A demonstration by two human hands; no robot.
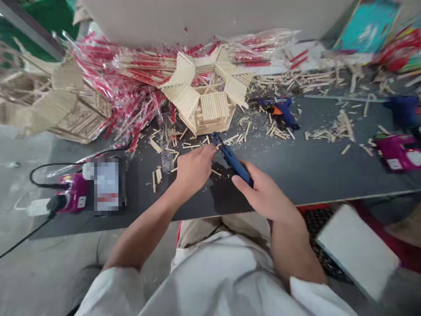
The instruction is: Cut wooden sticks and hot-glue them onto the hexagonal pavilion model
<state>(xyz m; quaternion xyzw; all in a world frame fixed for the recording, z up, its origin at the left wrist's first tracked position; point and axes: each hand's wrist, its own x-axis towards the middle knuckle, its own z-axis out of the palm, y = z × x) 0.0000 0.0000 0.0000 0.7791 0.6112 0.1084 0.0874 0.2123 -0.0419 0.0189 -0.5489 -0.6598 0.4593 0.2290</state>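
Note:
My right hand (pixel 259 188) is wrapped round the handle of a dark blue cutting tool (pixel 232 160), whose tip points up and left. Beside that tip my left hand (pixel 196 166) pinches a small wooden stick (pixel 219 148), its end close to the tool's jaws. Whether the jaws touch the stick cannot be made out. Just beyond both hands stands a hexagonal model made of thin wooden sticks (pixel 213 107), with flared panels round its open top. Short cut stick pieces (pixel 158 147) lie scattered about the hands on the dark table (pixel 272 162).
Red-banded stick bundles in plastic (pixel 144 66) lie behind the model. A second stick model (pixel 62 98) stands at left, above a purple power adapter (pixel 74 193) with cables. Right of centre lies a blue glue gun (pixel 281 112); another purple device (pixel 399 151) is at far right.

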